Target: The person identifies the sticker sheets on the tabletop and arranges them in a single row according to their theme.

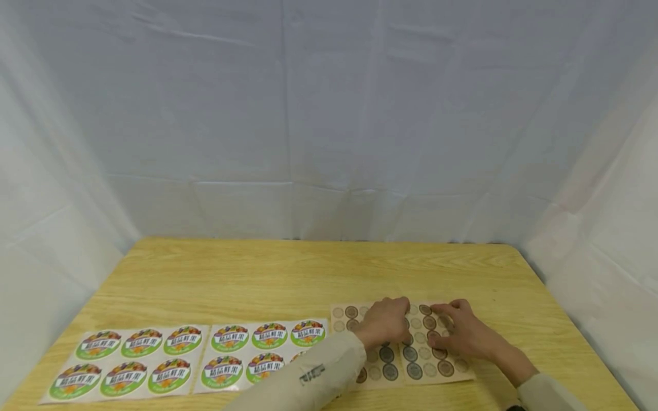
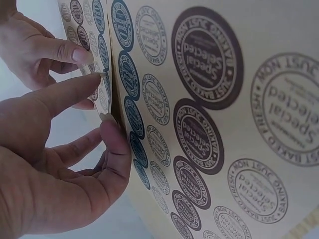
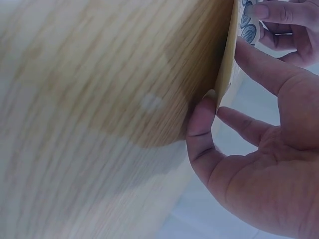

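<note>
Two tan sheets of small round stickers lie side by side on the table. My left hand (image 1: 385,322) reaches over the left sticker sheet (image 1: 375,374) and pinches the near-side edge of the right sticker sheet (image 1: 429,371). In the left wrist view, that sheet's edge is lifted slightly between my thumb and fingers. My right hand (image 1: 465,331) grips the opposite edge of the same sheet. The right wrist view shows one finger (image 3: 202,122) tucked under the raised edge, with other fingertips on top. Dark brown, blue-grey and pale stickers run in rows, reading "Special Selected".
Two white sheets of larger fruit stickers, a left one (image 1: 123,377) and a right one (image 1: 247,348), lie to the left. My left sleeve (image 1: 313,371) covers part of the right one. White cloth (image 1: 308,114) hangs behind the wooden table (image 1: 257,274) and at both sides.
</note>
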`<move>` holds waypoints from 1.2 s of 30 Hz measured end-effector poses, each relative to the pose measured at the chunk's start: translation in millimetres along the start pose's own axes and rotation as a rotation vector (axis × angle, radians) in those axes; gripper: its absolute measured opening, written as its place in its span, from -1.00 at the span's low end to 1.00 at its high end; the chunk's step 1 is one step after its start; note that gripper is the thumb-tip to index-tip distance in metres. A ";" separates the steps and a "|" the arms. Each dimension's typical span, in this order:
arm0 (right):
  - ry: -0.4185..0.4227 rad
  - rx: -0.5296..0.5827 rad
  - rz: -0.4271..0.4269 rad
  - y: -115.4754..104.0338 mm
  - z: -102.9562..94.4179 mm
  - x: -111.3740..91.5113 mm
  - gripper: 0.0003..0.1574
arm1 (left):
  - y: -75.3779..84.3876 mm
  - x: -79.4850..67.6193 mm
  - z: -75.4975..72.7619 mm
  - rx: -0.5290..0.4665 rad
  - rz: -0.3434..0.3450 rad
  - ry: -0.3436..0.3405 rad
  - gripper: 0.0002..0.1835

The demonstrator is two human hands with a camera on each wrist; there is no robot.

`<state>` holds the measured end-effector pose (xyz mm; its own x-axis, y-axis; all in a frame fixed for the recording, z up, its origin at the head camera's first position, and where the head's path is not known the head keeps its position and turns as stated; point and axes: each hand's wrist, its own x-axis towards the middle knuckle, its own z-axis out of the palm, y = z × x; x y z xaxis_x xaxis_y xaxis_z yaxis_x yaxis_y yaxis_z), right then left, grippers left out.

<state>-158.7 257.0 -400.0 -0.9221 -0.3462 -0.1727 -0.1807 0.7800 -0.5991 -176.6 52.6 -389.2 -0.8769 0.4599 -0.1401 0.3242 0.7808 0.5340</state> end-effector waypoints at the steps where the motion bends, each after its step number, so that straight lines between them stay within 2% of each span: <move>1: -0.001 0.000 0.001 0.0 0.1 -0.2 -0.20 | 0.1 0.1 -0.1 -0.001 -0.003 -0.002 -0.70; 5: -0.001 -0.016 -0.003 0.2 0.3 -0.5 -0.22 | 0.7 0.8 -0.6 0.030 -0.035 -0.011 -0.71; 9: 0.013 -0.081 -0.019 1.3 -0.4 0.2 -0.24 | 1.3 1.7 -2.8 0.102 -0.070 -0.032 -0.72; 14: 0.028 -0.153 -0.048 4.2 -2.1 2.0 -0.24 | -0.7 1.9 -5.2 0.128 -0.066 -0.058 -0.75; 20: 0.038 -0.161 -0.078 6.5 -1.4 5.6 -0.27 | -9.7 3.0 -10.3 0.098 -0.041 -0.006 -0.63; 25: 0.044 -0.140 -0.049 6.1 -3.3 9.3 -0.31 | -25.0 3.1 -18.3 0.088 -0.028 0.061 -0.54; 30: 0.062 -0.119 0.001 5.7 -6.5 8.8 -0.26 | -46.5 -3.7 -30.6 0.091 -0.016 0.120 -0.53; 36: 0.193 -0.223 -0.070 4.3 -12.9 10.8 -0.35 | -80.8 -15.3 -50.9 0.095 0.010 0.215 -0.55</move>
<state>-173.9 263.4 -394.3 -0.9487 -0.3148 0.0275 -0.2975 0.8603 -0.4140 -207.5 -39.0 -387.7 -0.9256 0.3751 0.0511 0.3564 0.8177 0.4520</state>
